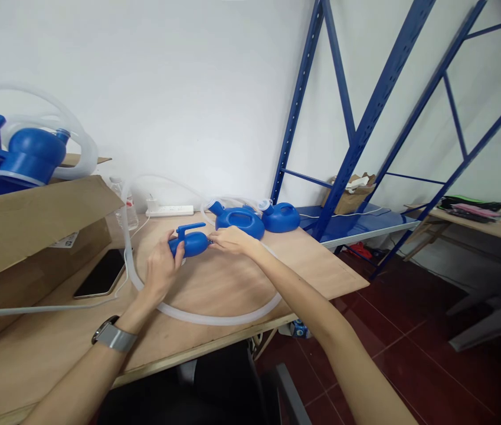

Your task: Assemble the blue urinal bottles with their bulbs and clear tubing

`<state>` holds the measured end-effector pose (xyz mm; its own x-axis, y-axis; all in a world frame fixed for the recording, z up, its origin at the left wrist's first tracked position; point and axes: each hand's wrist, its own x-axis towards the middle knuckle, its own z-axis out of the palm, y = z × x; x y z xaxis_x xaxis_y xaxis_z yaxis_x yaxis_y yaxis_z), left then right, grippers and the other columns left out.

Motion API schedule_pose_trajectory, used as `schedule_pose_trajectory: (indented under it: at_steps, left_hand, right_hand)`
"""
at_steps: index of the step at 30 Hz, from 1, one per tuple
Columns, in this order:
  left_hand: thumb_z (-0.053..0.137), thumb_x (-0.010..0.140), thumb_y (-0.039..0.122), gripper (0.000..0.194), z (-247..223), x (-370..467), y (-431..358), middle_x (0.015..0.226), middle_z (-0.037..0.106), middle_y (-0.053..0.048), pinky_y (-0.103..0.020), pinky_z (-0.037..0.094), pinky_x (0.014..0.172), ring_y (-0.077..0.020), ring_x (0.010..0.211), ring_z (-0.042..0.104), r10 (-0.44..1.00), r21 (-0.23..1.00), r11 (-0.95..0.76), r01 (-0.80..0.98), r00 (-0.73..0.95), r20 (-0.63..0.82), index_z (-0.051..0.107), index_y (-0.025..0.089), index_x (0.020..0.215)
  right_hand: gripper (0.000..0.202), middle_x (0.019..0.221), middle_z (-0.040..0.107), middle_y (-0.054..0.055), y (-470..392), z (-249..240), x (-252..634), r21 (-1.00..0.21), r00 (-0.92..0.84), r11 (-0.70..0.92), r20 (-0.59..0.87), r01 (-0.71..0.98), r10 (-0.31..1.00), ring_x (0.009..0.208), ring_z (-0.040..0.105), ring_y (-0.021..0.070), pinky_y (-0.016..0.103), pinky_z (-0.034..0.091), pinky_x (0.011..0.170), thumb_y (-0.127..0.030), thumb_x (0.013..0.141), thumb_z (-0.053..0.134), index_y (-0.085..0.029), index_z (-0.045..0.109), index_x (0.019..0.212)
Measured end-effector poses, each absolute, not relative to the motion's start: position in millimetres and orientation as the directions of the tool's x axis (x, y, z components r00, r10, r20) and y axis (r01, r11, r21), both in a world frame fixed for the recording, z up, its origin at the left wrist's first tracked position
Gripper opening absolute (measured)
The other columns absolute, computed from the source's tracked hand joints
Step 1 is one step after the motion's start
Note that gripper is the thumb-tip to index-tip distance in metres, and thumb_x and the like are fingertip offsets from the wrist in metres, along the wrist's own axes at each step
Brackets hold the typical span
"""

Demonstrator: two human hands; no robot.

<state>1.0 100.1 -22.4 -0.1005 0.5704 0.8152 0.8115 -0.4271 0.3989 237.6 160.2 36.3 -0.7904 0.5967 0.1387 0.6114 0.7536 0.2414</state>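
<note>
The wooden table (241,283) ends in a slanted front edge just past the person's forearms, and its right corner juts out toward the blue shelving frame (356,141), beyond which the dark red tiled floor (409,366) lies open. In the middle of the tabletop there is bare wood inside the wide loop of the clear hose (215,317), which curls from the box side round the front and back up toward the wall. Both arms reach forward and meet over that loop: the left hand (161,268), a watch on its wrist, wraps its fingers around the rear of a small blue fitting (190,242) with a T-shaped handle sticking up, while the right hand (230,239) pinches the fitting's front end with its fingertips, wrist low and arm stretched long. The fitting sits just above the table, held between the two hands. Right behind it, close to the right hand, lie two blue bottles (254,218) side by side, with a white power strip (170,210) against the wall. To the left a black phone (102,273) lies flat beside an open cardboard box (33,230), whose flap crowds the left arm's side; more blue parts (24,156) and coiled tubing sit on top of it.
</note>
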Motion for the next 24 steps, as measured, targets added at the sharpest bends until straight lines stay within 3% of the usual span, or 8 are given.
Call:
schedule_pose_trajectory:
  at_steps: [8,12,17,20,24]
  left_hand:
    - [0.048,0.101,0.047,0.053,-32.5,1.0,105.1,0.120,0.075,-0.019,-0.043,0.057,0.091,-0.0327,0.107,0.074,0.573,0.350,-0.439,0.828,-0.042,0.818,0.056,0.011,0.139]
    - [0.048,0.101,0.046,0.051,-32.1,-5.2,106.4,0.121,0.075,-0.019,-0.044,0.057,0.092,-0.0337,0.107,0.074,0.586,0.357,-0.434,0.827,-0.042,0.809,0.058,0.012,0.137]
    - [0.048,0.099,0.048,0.051,-25.8,-12.8,105.4,0.118,0.076,-0.018,-0.046,0.056,0.093,-0.0338,0.106,0.074,0.559,0.405,-0.418,0.813,-0.122,0.820,0.058,0.014,0.136]
    - [0.049,0.099,0.049,0.050,-23.5,-6.3,104.1,0.114,0.076,-0.017,-0.044,0.056,0.090,-0.0322,0.101,0.074,0.539,0.403,-0.452,0.796,-0.117,0.834,0.059,0.014,0.133]
    - [0.050,0.100,0.047,0.046,-23.5,1.2,103.6,0.115,0.076,-0.017,-0.043,0.057,0.091,-0.0304,0.101,0.074,0.487,0.387,-0.494,0.779,-0.121,0.865,0.059,0.014,0.131]
  right_hand:
    - [0.038,0.110,0.078,0.016,157.8,38.5,240.2,0.194,-0.757,0.734,0.100,0.651,0.645,0.098,0.077,0.0256,0.029,0.050,0.075,-0.041,0.113,0.044,-0.016,0.065,0.131]
    - [0.035,0.119,0.078,0.013,164.8,38.2,251.9,0.064,-0.755,0.755,0.150,0.652,0.639,0.109,0.075,0.0250,0.028,0.052,0.081,-0.039,0.112,0.046,-0.021,0.066,0.135]
    - [0.033,0.125,0.076,0.013,175.1,34.8,289.2,-0.059,-0.651,0.663,0.148,0.746,0.745,0.113,0.074,0.0245,0.031,0.054,0.087,-0.033,0.112,0.045,-0.021,0.066,0.135]
    - [0.034,0.133,0.072,0.014,173.3,27.9,296.0,-0.010,-0.676,0.684,0.134,0.730,0.724,0.122,0.069,0.0262,0.036,0.054,0.098,-0.026,0.108,0.053,-0.020,0.064,0.140]
    - [0.061,0.157,0.054,0.016,158.4,19.0,268.0,0.084,-0.713,0.722,0.275,0.686,0.645,0.144,0.052,0.0297,0.045,0.042,0.118,-0.018,0.098,0.064,-0.018,0.048,0.156]
